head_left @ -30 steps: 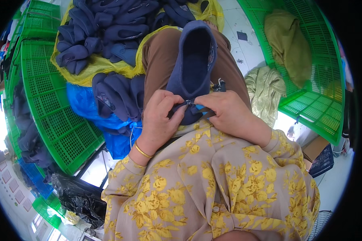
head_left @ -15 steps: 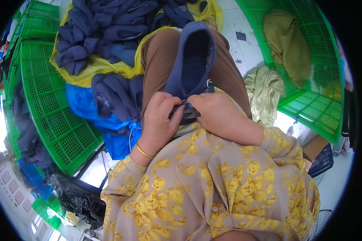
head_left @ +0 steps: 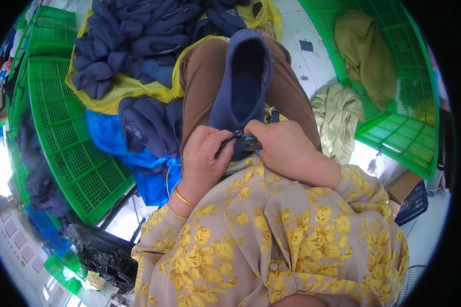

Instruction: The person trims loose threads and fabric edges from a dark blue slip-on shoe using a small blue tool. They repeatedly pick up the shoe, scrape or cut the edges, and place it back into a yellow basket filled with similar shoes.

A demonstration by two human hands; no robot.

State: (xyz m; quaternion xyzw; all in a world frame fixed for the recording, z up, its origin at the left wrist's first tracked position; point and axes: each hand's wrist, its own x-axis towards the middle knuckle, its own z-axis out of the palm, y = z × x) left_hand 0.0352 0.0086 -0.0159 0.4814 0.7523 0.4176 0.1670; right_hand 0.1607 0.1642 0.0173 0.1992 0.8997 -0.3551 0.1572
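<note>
A navy blue felt-like slipper (head_left: 223,102) lies on my lap between my thighs, its opening facing up. My left hand (head_left: 205,153) is closed, thumb and index finger pinching a small dark trim piece (head_left: 237,134) at the slipper's near end. From the other side my right hand (head_left: 284,146) meets it, fingers curled, the thumb and index finger at the same piece. Under the right fingers show short metal blades (head_left: 252,145), which look like small thread snips. A dark bit (head_left: 273,114) with a pale end sticks out above that hand.
Many navy slippers (head_left: 159,43) fill a yellow sack (head_left: 105,105) ahead on the left. More lie on a blue plastic bag (head_left: 100,125). Green mesh baskets stand at the left (head_left: 82,153) and right (head_left: 415,133). A pale cloth (head_left: 338,117) hangs beside my right knee.
My right hand has shifted slightly right and away from the left one, and the metal blades show a little further right. The left hand still pinches the slipper's near end.
</note>
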